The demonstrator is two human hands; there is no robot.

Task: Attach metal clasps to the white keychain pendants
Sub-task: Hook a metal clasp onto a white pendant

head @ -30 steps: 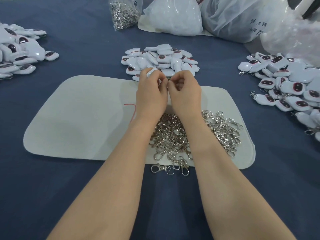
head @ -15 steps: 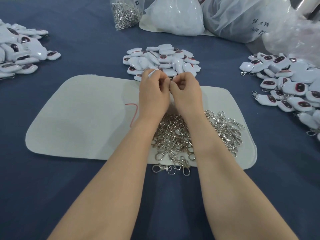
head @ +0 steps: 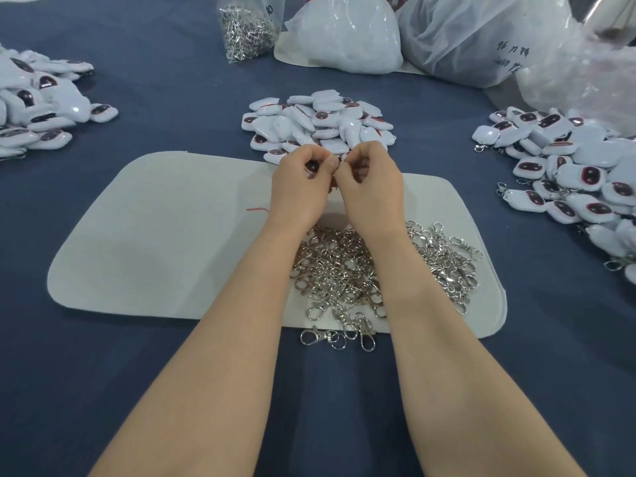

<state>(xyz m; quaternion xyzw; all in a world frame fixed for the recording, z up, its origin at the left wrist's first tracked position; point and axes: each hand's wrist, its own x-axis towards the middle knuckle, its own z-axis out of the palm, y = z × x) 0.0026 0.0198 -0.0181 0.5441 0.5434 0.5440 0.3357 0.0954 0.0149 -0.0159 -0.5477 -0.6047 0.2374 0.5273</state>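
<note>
1. Blue cloth (head: 137, 390) covers your table, and a white mat (head: 155, 235) lies on it.
2. Your left hand (head: 301, 191) curls round one white pendant (head: 310, 168) above the mat's far edge.
3. Your right hand (head: 373, 192) touches the left, fingers curled tight. You cannot tell what they pinch.
4. Shiny clasps (head: 337, 270) lie heaped under your wrists.
5. A middle pile (head: 320, 122) of pendants sits just past your hands, with a left pile (head: 41, 108) and a right pile (head: 568, 173) well apart.
6. Plastic bags (head: 344, 36) stand at the back.

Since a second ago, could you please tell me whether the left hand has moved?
No. The left hand is at the far edge of the white mat, right by the middle pile of pendants, where it was before.
</note>
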